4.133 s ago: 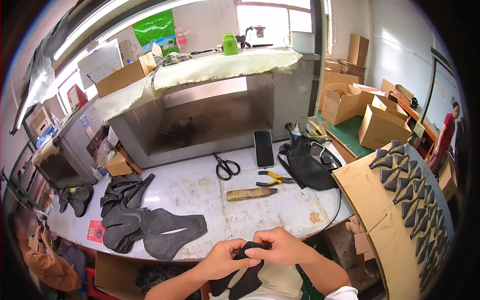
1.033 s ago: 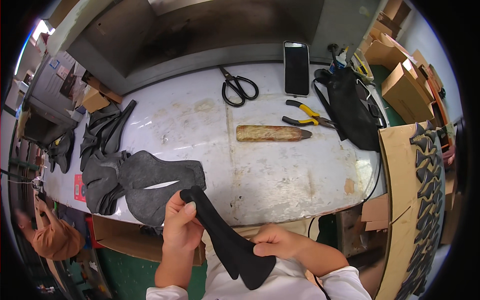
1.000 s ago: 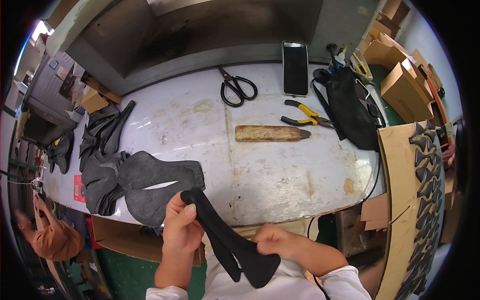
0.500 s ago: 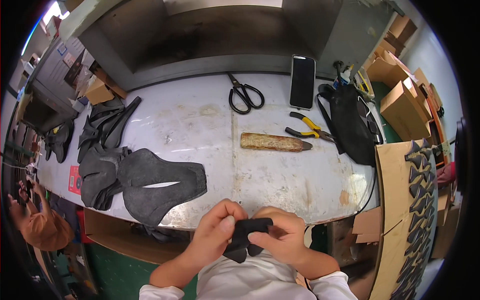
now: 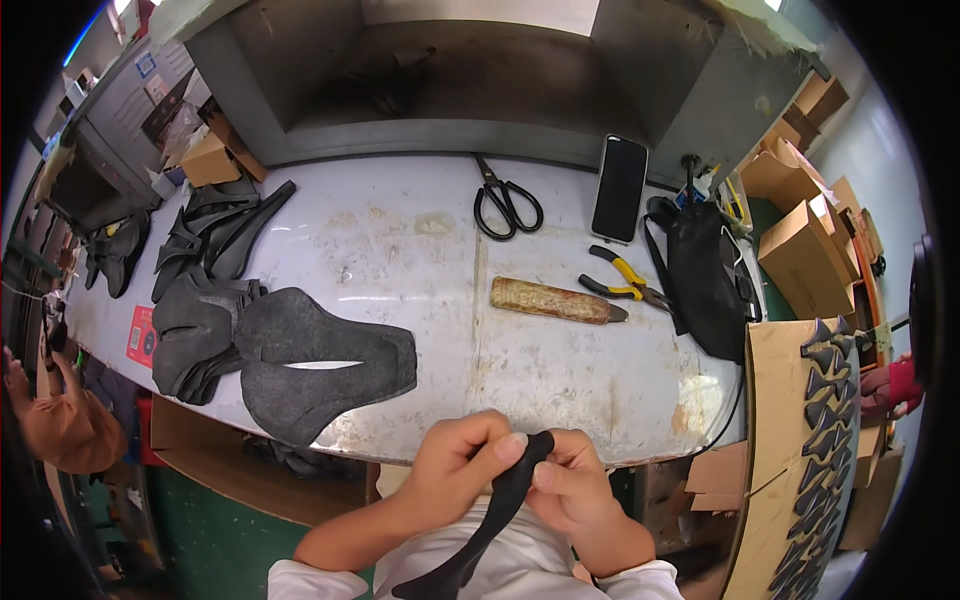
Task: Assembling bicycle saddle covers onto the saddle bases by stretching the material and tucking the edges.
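scissors left of phone, pliers before

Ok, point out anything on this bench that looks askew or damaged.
Nothing looks damaged or spilled. The dark pads on the left overhang the bench front edge. The bench top is scuffed and stained. Scissors, pliers and phone lie flat.

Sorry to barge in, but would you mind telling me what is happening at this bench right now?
A person at the edge of the white worktable holds a long black strip in both hands, left hand and right hand pinching its upper end close to the body. Flat dark grey cut pieces lie stacked on the table to the left. Scissors, a phone, yellow-handled pliers and a wood-handled tool lie untouched farther back.
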`<move>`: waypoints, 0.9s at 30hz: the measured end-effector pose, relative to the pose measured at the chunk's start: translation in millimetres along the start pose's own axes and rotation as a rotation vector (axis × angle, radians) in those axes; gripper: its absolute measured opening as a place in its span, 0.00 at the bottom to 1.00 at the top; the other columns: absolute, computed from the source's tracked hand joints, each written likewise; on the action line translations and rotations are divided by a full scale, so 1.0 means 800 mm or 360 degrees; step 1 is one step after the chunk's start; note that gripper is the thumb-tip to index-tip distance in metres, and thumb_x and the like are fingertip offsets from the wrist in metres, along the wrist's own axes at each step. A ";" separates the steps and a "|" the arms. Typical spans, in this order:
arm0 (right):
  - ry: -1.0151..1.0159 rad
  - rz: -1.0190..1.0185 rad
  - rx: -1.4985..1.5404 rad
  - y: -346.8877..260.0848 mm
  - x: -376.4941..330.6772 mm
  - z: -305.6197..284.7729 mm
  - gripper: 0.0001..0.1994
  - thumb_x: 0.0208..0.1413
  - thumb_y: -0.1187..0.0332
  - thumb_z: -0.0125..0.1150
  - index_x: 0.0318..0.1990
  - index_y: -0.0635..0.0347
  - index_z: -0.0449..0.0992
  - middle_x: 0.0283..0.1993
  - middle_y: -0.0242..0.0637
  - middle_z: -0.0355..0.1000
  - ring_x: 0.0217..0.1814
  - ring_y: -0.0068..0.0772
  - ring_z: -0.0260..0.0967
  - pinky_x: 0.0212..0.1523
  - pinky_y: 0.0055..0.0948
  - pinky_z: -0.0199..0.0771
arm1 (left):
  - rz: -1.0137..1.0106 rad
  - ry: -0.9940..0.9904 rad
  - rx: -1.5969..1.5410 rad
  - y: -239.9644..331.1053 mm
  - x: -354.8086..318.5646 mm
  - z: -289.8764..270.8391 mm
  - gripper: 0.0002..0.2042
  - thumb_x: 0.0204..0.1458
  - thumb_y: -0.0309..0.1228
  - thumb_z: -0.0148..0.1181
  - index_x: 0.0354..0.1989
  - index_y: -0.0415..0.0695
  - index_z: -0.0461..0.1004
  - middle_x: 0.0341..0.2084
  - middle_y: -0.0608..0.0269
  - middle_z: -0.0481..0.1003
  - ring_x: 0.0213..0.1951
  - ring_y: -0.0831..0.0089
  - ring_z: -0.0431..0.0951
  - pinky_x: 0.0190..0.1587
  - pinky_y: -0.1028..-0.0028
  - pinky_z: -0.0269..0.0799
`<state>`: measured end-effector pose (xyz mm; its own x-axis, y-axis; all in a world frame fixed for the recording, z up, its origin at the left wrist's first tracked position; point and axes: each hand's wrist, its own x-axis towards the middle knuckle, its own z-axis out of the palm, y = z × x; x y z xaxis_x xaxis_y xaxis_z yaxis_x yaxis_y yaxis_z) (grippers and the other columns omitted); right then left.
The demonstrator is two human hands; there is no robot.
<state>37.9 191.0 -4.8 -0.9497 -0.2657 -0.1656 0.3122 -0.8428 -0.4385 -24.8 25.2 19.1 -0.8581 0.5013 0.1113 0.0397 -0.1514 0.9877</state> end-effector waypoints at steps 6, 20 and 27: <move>0.0190 -0.0177 -0.0183 -0.001 -0.002 0.004 0.10 0.57 0.78 0.61 0.46 0.71 0.76 0.42 0.44 0.78 0.41 0.31 0.76 0.44 0.32 0.77 | -0.0297 -0.0240 0.0075 0.012 -0.014 -0.007 0.16 0.64 0.35 0.51 0.25 0.39 0.67 0.19 0.73 0.63 0.23 0.85 0.59 0.25 0.77 0.58; 0.0465 -0.0636 -0.0904 0.003 0.008 0.028 0.15 0.53 0.79 0.65 0.48 0.69 0.74 0.38 0.38 0.78 0.32 0.26 0.71 0.38 0.27 0.73 | -0.0313 -0.0308 0.0131 0.032 -0.017 -0.003 0.14 0.58 0.34 0.62 0.24 0.37 0.72 0.13 0.71 0.66 0.18 0.86 0.61 0.19 0.77 0.54; -0.0078 -0.0723 -0.1972 0.008 -0.023 0.052 0.22 0.59 0.79 0.53 0.62 0.72 0.63 0.54 0.53 0.71 0.45 0.43 0.75 0.49 0.33 0.73 | 0.0211 0.0391 -0.0054 0.015 -0.015 -0.005 0.07 0.53 0.28 0.65 0.28 0.38 0.78 0.17 0.71 0.71 0.20 0.85 0.67 0.23 0.81 0.60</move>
<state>56.7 171.1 32.2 -0.9665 -0.1135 0.2303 -0.2431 0.1160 -0.9630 -16.0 13.7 28.9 -0.9452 0.2541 0.2050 0.1461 -0.2324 0.9616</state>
